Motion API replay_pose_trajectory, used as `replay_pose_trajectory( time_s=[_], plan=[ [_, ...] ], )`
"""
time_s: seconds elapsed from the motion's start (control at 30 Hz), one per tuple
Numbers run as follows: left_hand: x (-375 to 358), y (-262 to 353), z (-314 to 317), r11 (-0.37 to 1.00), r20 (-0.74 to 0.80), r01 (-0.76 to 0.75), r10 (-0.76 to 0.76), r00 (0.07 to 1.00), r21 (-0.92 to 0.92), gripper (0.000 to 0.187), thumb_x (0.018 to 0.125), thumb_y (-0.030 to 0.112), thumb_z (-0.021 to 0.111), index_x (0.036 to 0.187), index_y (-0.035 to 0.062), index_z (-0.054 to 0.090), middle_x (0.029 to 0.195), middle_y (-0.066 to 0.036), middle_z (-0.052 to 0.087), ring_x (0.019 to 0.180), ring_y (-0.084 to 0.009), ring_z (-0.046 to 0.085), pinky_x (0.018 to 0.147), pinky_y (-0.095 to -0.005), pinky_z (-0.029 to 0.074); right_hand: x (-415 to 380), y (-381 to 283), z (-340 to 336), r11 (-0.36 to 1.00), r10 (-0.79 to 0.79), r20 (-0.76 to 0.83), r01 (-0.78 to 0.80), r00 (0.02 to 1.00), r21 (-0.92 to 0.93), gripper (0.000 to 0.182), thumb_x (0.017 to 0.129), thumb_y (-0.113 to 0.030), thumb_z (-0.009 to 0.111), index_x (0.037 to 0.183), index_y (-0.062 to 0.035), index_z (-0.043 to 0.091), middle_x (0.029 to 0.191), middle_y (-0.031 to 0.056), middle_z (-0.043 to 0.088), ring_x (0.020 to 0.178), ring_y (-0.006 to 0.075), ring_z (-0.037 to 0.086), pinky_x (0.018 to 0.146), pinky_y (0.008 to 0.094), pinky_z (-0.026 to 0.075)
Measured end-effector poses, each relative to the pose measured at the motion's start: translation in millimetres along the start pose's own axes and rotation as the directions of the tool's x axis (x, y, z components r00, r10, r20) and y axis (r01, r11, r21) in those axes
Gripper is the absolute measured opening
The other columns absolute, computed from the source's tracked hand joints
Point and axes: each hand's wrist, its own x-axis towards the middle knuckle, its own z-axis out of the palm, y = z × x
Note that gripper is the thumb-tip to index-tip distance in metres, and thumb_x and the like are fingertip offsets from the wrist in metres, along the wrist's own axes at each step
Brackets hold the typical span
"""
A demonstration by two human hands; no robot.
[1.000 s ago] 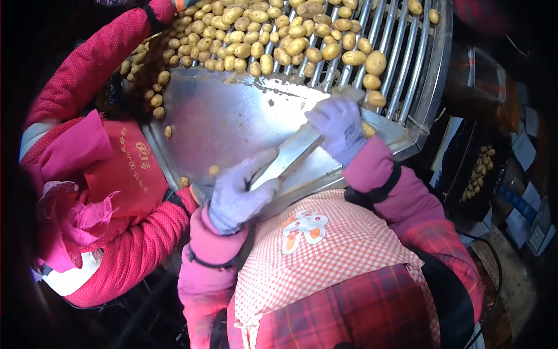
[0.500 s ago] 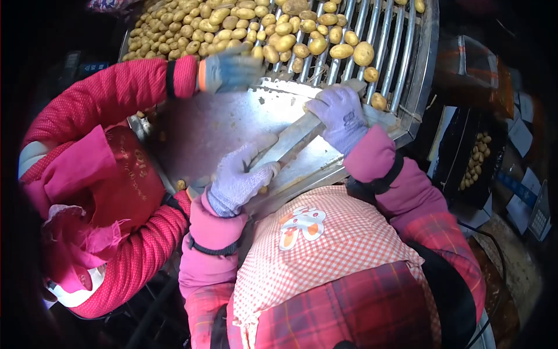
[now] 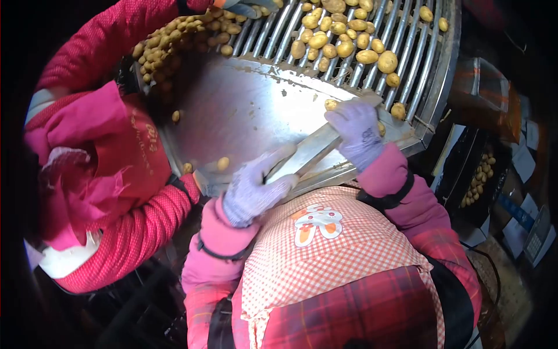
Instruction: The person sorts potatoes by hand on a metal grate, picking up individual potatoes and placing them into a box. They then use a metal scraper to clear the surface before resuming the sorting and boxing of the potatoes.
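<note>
In a pale purple glove, my left hand [image 3: 258, 186] is closed around the near end of a long, flat grey bar [image 3: 307, 152]. My right hand [image 3: 356, 129], gloved the same way, grips the bar's far end. The bar lies slantwise over the front right of a metal tray [image 3: 232, 110]. A small potato [image 3: 331, 104] sits against my right hand's fingertips, and another potato [image 3: 381, 128] shows just beside its wrist side. One loose potato [image 3: 222, 163] rests on the tray, left of my left hand.
Metal rollers [image 3: 279, 35] behind the tray carry many potatoes [image 3: 343, 35]. More potatoes [image 3: 168, 49] are heaped at the left. A co-worker in a red apron [image 3: 131, 151] stands left, one gloved hand [image 3: 241, 8] at the rollers. A dark crate [image 3: 459, 168] with potatoes is at right.
The co-worker's hand has moved up from the tray edge to the rollers' far side, and potatoes there have shifted, baring rollers. The view has shifted slightly; both my hands still hold the bar.
</note>
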Motion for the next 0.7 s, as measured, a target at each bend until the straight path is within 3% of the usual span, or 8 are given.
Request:
replay_pose_trajectory(
  time_s=[0.03,0.07,0.13,0.17,0.27,0.33,0.5,0.7],
  plan=[
    [-13,2,-5,0.984,-0.037,-0.034,0.041,0.998,0.176,0.052,0.084,0.016,0.069,0.130,-0.0021,0.055,0.106,-0.009,0.066,0.088,-0.0111,0.060,0.078,-0.0237,0.048,9,-11,1,0.999,-0.028,0.009,0.027,1.000,0.038,0.042,0.061,-0.014,0.067,0.103,-0.0190,0.063,0.101,0.0035,0.059,0.103,0.0272,0.055,0.097,0.0459,0.037],
    [-25,4,-5,0.983,-0.050,-0.031,0.041,0.998,0.183,0.052,0.084,0.016,0.069,0.130,-0.0021,0.055,0.106,-0.009,0.066,0.088,-0.0111,0.060,0.078,-0.0237,0.048,21,-21,3,0.998,-0.039,0.002,0.039,0.999,0.044,0.042,0.061,-0.014,0.067,0.103,-0.0190,0.063,0.101,0.0035,0.059,0.103,0.0272,0.055,0.097,0.0459,0.037],
    [-43,5,-3,0.978,-0.235,0.207,-0.208,0.949,-0.032,0.053,0.082,0.018,0.072,0.128,-0.0035,0.056,0.109,-0.016,0.068,0.094,-0.0182,0.065,0.085,-0.0296,0.050,46,-33,10,0.983,-0.145,0.052,0.138,0.988,0.120,0.043,0.063,-0.015,0.067,0.105,-0.0200,0.062,0.106,0.0032,0.059,0.107,0.0273,0.054,0.098,0.0467,0.036],
    [-45,7,-3,0.971,-0.270,0.228,-0.200,0.942,0.074,0.052,0.085,0.013,0.069,0.131,-0.0040,0.053,0.114,-0.012,0.064,0.098,-0.0144,0.060,0.086,-0.0248,0.047,51,-37,18,0.982,-0.153,0.053,0.146,0.987,0.121,0.043,0.063,-0.015,0.067,0.105,-0.0200,0.062,0.106,0.0032,0.059,0.107,0.0273,0.054,0.098,0.0467,0.036],
    [-42,-9,2,0.980,-0.356,0.200,-0.181,0.917,0.019,0.051,0.085,0.010,0.068,0.131,-0.0038,0.053,0.111,-0.011,0.064,0.095,-0.0137,0.060,0.083,-0.0244,0.047,61,-38,45,0.977,-0.208,0.048,0.206,0.977,0.053,0.044,0.063,-0.014,0.066,0.107,-0.0207,0.062,0.111,0.0037,0.058,0.113,0.0273,0.052,0.101,0.0473,0.035],
    [-34,-4,6,0.963,-0.348,0.252,-0.268,0.898,-0.093,0.049,0.085,0.009,0.067,0.131,-0.0025,0.054,0.103,-0.009,0.066,0.088,-0.0131,0.060,0.081,-0.0251,0.048,63,-29,52,0.978,-0.198,0.009,0.197,0.980,0.067,0.045,0.065,-0.013,0.066,0.109,-0.0213,0.062,0.113,0.0040,0.057,0.117,0.0269,0.050,0.103,0.0481,0.033],
    [-7,-3,9,0.962,-0.403,0.267,-0.223,0.888,0.057,0.051,0.083,0.021,0.070,0.127,0.0000,0.056,0.106,-0.021,0.067,0.095,-0.0229,0.067,0.084,-0.0327,0.050,82,1,68,0.968,-0.250,0.084,0.245,0.965,0.059,0.048,0.063,-0.012,0.067,0.110,-0.0222,0.063,0.114,0.0037,0.058,0.118,0.0269,0.051,0.105,0.0491,0.032],
    [-4,-20,14,0.954,-0.386,0.188,-0.269,0.882,-0.235,0.052,0.085,0.020,0.068,0.129,-0.0034,0.055,0.116,-0.017,0.063,0.099,-0.0172,0.062,0.087,-0.0293,0.048,88,-1,59,0.969,-0.245,0.199,0.247,0.949,0.015,0.042,0.065,-0.016,0.067,0.107,-0.0214,0.062,0.113,0.0035,0.059,0.117,0.0259,0.052,0.104,0.0477,0.033]
  ],
)
